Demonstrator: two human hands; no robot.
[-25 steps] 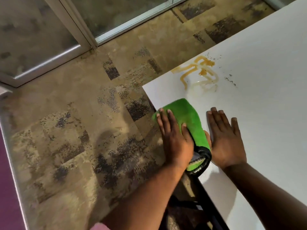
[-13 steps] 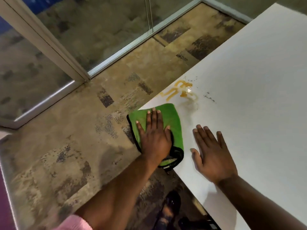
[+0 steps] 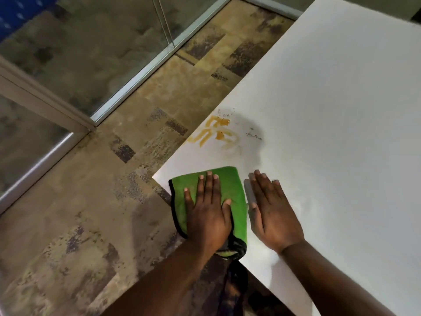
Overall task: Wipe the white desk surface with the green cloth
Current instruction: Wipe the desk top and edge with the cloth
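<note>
2 hands were flat on the white desk (image 3: 330,110): my left hand (image 3: 208,209) pressed fingers-spread on the green cloth (image 3: 232,185) at the near-left corner, my right hand (image 3: 272,213) open just beside. The amber spill (image 3: 215,133) lay straight ahead along the left edge, nearer the left hand.

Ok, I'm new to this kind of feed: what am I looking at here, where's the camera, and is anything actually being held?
There is no machine here. A person wears a wide-angle camera on the head, so you look forward and down along both bare arms. The left hand lies flat, fingers spread, pressing a green cloth onto the near corner of the white desk; part of the cloth hangs over the desk edge. The right hand rests open on the bare desk right beside the cloth and holds nothing. Farther along the desk is an amber spill with dark specks beside it, not yet wiped. To the left are patterned floor and glass panels.
</note>
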